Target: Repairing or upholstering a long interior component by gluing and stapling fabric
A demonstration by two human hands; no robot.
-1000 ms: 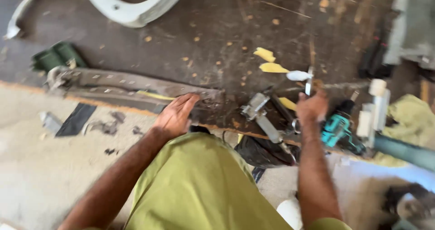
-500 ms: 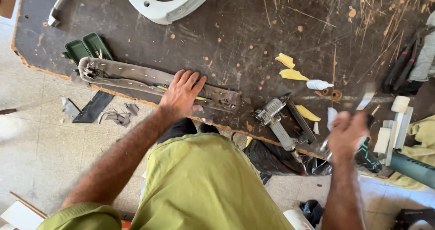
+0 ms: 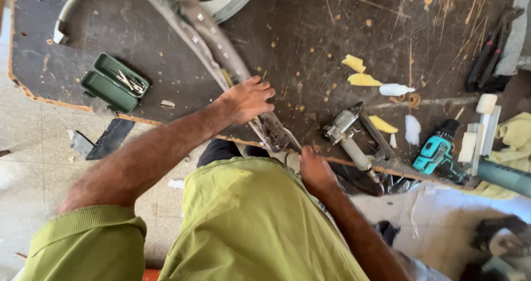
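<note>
A long grey metal-and-plastic part [image 3: 206,35] lies slanted across the dark workboard [image 3: 310,32], from the top centre down to the near edge. My left hand [image 3: 247,98] grips its lower stretch from above. My right hand [image 3: 314,170] holds its near end at the board's front edge, just over my green-clad torso. The part's bottom tip is partly hidden between my hands.
An open green case of bits [image 3: 114,82] sits at the left of the board. A staple gun [image 3: 347,134] and a teal cordless drill [image 3: 438,152] lie to the right. Yellow and white scraps [image 3: 362,79], a curved white trim [image 3: 232,1] and black-handled pliers [image 3: 487,54] lie further back.
The long part has swung from lying along the board's front edge to pointing away from me. My right hand came in from the right and took its near end.
</note>
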